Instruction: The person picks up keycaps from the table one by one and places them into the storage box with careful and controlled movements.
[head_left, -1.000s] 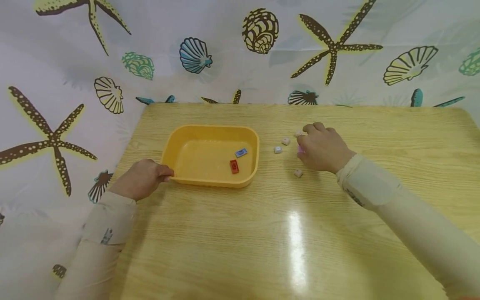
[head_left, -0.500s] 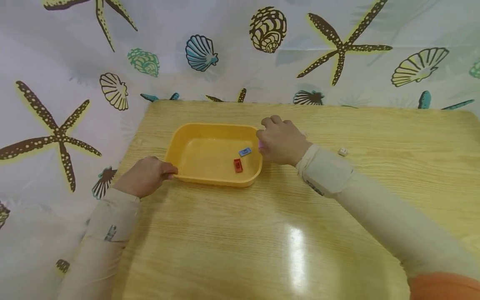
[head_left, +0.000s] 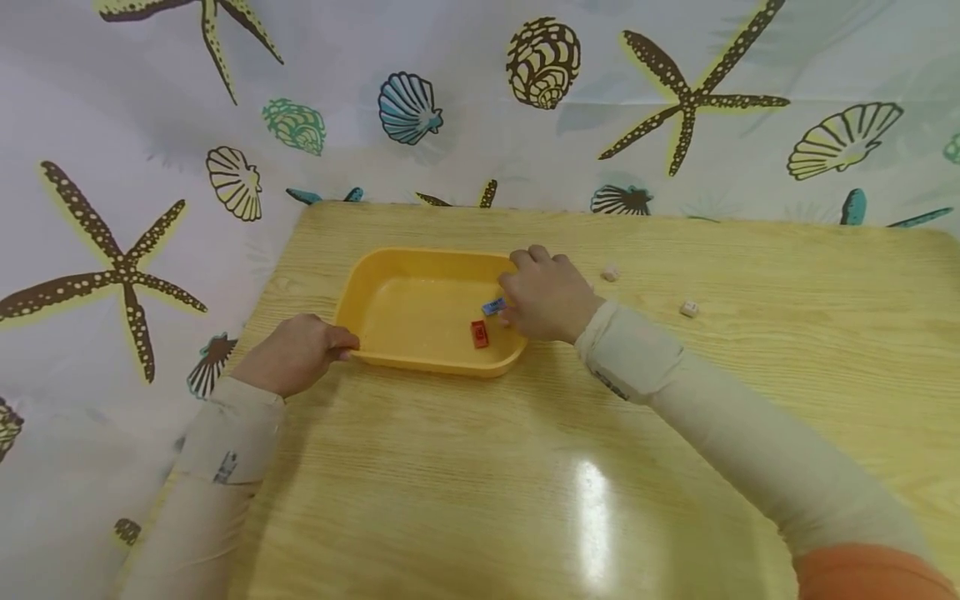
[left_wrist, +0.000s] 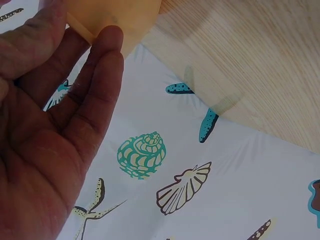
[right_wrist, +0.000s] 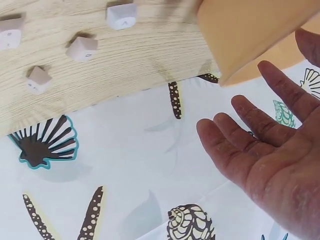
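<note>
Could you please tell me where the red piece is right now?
In the head view, the red piece lies inside the yellow tray near its right end, just nearer the person than the blue piece and left of the right hand.

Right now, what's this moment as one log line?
left hand: grips yellow tray | right hand: at tray's right end | inside tray: red block, blue block | table: pale pieces
</note>
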